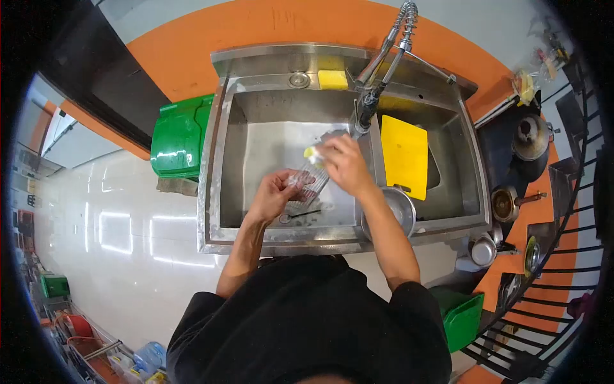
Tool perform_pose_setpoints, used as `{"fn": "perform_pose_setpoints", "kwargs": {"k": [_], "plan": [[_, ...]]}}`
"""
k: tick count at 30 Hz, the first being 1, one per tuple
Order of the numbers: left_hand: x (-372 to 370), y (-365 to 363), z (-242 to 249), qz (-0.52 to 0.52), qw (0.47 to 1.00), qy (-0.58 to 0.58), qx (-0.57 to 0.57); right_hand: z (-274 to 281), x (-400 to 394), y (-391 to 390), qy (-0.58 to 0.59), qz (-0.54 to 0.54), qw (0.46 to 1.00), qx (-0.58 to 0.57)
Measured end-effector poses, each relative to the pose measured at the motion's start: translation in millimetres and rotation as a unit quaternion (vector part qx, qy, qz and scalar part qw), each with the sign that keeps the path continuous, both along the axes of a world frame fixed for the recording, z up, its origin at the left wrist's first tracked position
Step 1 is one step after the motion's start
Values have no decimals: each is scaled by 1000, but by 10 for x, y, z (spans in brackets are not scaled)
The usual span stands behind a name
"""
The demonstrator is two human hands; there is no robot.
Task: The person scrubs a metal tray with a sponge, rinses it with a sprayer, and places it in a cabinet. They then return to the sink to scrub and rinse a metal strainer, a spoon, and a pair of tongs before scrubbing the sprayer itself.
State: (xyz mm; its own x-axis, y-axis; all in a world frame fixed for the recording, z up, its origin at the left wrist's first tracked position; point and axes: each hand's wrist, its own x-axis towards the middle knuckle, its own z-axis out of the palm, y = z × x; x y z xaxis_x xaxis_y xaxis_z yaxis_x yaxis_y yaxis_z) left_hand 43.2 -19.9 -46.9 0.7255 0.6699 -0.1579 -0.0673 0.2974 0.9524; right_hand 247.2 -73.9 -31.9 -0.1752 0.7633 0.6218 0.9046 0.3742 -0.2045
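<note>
Over the left sink basin (262,137), my left hand (276,193) is closed around a clear ribbed container (313,182), which is tilted. My right hand (345,164) grips a yellow-and-white sponge (313,154) at the container's upper end. Part of the container is hidden by my fingers. Below it in the basin lies a small utensil with a black handle (304,214). A round metal bowl (401,208) sits by the divider, partly covered by my right forearm.
A spring faucet (369,105) rises behind the divider. In the right basin leans a yellow cutting board (404,157). Another yellow sponge (332,80) lies on the back ledge. Green bins (182,137) stand left and lower right. Pans (505,205) are at the right.
</note>
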Motion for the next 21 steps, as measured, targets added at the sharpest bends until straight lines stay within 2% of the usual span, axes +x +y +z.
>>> {"fn": "perform_pose_setpoints", "kwargs": {"k": [2, 3, 4, 6, 7, 8, 10, 12, 14, 16, 18, 20, 21], "plan": [[-18, 55, -5, -16, 1000, 2, 9, 43, -47, 49, 69, 51, 996, 39], [9, 78, 42, -12, 1000, 1, 11, 190, -245, -24, 65, 104, 992, 11], [29, 23, 89, 14, 1000, 5, 12, 164, -197, 6, 68, 105, 992, 6], [24, -42, 77, 40, 999, 8, 10, 172, 24, 140, 32, -12, 999, -9], [-12, -53, 52, 47, 998, 25, 17, 199, 40, 144, 103, 10, 995, -10], [3, 7, 65, 58, 997, 35, 33, 221, -27, 160, 98, 14, 995, -2], [27, -12, 104, 84, 995, 32, 46, 224, -340, 19, 98, 133, 986, 12], [36, 1, 93, 99, 993, 29, 54, 177, -207, 119, 68, 129, 989, 20], [-47, -4, 76, 92, 994, 42, 51, 187, 41, 237, 64, 61, 996, 12], [-17, 89, 141, 87, 993, 45, 62, 282, -79, 202, 92, 66, 993, 33], [10, 40, 191, 104, 988, 53, 102, 281, -242, 135, 7, 132, 991, 12], [-25, 47, 195, 100, 989, 53, 94, 219, -59, 240, -14, 102, 994, 28], [-48, 69, 204, 95, 990, 54, 91, 236, -30, 263, 28, 94, 995, 25]]}}
